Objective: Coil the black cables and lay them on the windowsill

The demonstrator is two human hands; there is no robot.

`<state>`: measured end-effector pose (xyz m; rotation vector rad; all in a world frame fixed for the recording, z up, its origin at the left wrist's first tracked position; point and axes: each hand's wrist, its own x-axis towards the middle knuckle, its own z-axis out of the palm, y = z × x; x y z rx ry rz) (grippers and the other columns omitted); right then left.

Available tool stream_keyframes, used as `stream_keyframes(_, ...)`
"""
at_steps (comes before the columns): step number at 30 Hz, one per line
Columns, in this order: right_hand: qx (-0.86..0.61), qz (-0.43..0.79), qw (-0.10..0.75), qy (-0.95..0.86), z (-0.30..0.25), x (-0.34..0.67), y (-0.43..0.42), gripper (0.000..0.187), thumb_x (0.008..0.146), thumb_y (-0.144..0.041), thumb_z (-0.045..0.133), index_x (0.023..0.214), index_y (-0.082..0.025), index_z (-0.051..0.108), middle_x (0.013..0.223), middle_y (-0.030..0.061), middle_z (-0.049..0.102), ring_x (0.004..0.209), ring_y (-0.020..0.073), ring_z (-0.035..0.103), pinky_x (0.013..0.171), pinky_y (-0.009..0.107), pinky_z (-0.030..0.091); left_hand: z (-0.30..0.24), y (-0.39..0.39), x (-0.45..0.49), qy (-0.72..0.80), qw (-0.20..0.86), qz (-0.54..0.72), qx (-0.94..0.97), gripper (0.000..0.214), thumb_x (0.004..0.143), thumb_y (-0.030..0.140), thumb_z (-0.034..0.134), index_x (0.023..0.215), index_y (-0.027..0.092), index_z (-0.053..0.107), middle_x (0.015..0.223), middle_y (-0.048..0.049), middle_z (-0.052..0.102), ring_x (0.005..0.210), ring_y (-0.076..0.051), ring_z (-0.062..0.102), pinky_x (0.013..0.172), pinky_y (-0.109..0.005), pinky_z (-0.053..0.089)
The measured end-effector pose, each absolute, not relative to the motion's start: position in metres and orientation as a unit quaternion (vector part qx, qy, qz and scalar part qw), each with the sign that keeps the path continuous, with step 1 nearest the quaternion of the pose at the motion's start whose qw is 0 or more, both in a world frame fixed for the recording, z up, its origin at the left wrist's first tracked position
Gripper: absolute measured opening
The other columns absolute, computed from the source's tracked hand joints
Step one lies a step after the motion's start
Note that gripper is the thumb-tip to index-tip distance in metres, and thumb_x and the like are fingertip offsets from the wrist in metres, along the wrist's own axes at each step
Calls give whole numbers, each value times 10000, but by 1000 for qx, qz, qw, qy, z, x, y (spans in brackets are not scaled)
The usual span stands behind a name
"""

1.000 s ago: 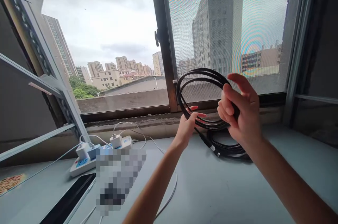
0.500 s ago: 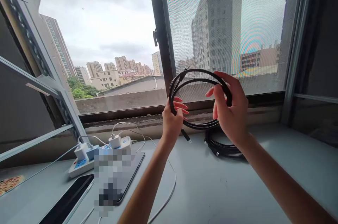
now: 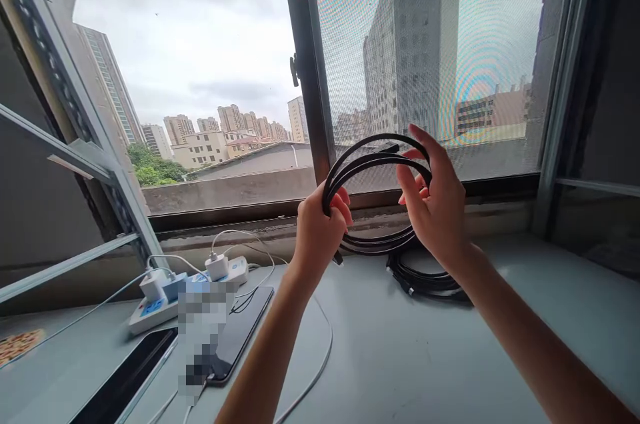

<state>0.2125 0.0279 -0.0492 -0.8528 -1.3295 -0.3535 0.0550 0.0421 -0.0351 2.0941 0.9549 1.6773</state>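
Note:
A coiled black cable point(image 3: 383, 247) is held up in front of the window, above the table. My left hand point(image 3: 321, 232) is closed around the left side of its loops, and a plug end pokes out below that fist. At the right side of the coil, my right hand point(image 3: 439, 204) has its fingers curved around the strands, with the thumb in front. Another connector point(image 3: 389, 149) shows near the top of the loops. Behind and below lies a second black cable coil point(image 3: 435, 289) on the table, partly hidden by my right forearm.
To the left, a white power strip point(image 3: 235, 272) carries several plugged-in chargers. In front of it lie a phone point(image 3: 253, 317) and a dark flat device point(image 3: 130, 371). A white cord point(image 3: 327, 351) curves across the table point(image 3: 390, 357). Metal shelf posts point(image 3: 115, 164) flank the window.
The coil has turned in my hands and its loops have shifted. My left hand has rolled so its back shows and its fingers curl in. My right hand has moved slightly left.

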Motion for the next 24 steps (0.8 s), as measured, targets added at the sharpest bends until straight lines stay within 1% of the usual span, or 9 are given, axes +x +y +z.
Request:
stream_keyframes(2,-381,-187,672,-607,-49,214,28,464,900,-410,469,1353,-368,378,1078,63,583,475,75,477,415,226,407,-35,44,56,334,183,584,717,220,539,39,356,635,191,484,425,56,482,361,-100,471,387,-187,397)
stream_keyframes(4,-380,-205,646,-630,-49,215,28,447,890,-423,487,1330,-378,419,1048,50,594,484,80,477,425,231,408,-36,48,55,341,216,579,708,220,517,54,353,629,191,483,415,56,476,346,-104,464,355,-188,388)
stream_keyframes(7,-367,-178,624,-667,-51,217,31,384,896,-424,480,1271,-343,498,1014,35,612,473,72,474,467,243,423,-39,55,51,344,242,558,715,228,476,75,347,615,186,490,410,53,490,325,-101,454,333,-187,378)
stream_keyframes(10,-363,-143,621,-680,-54,217,36,360,898,-421,483,1236,-309,532,1000,20,637,427,53,430,504,251,429,-41,58,50,329,266,545,724,224,450,97,338,593,180,488,409,48,500,320,-98,456,323,-181,363)
stream_keyframes(13,-361,-136,605,-696,-56,216,38,335,886,-432,502,1180,-290,581,935,0,652,425,52,418,522,246,419,-42,58,53,304,324,535,719,209,435,112,333,580,179,467,406,52,494,313,-93,444,312,-175,346)
stream_keyframes(18,-335,-154,594,-715,-57,212,37,384,829,-483,572,1141,-264,619,803,-17,615,440,52,394,474,211,372,-41,56,55,297,394,551,673,175,426,110,348,546,166,462,399,62,468,307,-62,402,302,-147,295)
stream_keyframes(20,-320,-161,599,-716,-57,210,37,361,834,-466,574,1122,-257,632,778,-23,605,438,48,383,461,200,354,-40,54,56,301,409,553,661,168,427,105,350,536,161,465,397,65,454,313,-50,383,308,-137,283)
stream_keyframes(24,-312,-177,606,-710,-56,211,37,248,900,-358,511,1059,-236,658,756,-20,617,465,53,398,492,194,351,-40,49,61,313,431,541,651,169,446,107,365,558,156,482,415,67,447,328,-35,344,305,-128,250)
